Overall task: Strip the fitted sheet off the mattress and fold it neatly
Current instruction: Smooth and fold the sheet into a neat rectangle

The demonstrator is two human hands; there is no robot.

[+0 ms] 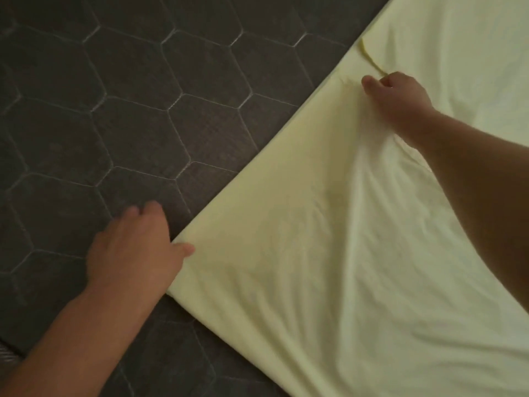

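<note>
Two bare hands in view, both down on the bed. We note a dark grey mattress [114,96] with hexagon quilting, stitched in lighter thread, uncovered across the left and upper part of the view. The fitted sheet [315,253], pale yellow, is off that part and lies doubled over on the right side of the mattress. Its straight outer edge runs on a diagonal from lower left to upper right.

Left hand [134,250]: palm down at the near corner of the sheet. Its fingers [148,209] are loosely spread and rest on the bare mattress, just beside the cloth. The thumb [184,249] touches the top of the sheet's corner. We see nothing gripped here, though the hand is motion-blurred.

Right hand [399,96]: further up the same diagonal edge, reaching over the sheet with the forearm crossing above it. The fingers are curled tight into a fist around a gather of the cloth near the edge. A narrow strip of hem [369,57] trails out of the fist towards the upper left. Creases fan out from this grip down towards us, and the cloth below the wrist stands lifted in soft ridges.

The lower right of the sheet lies rumpled and flat.
</note>
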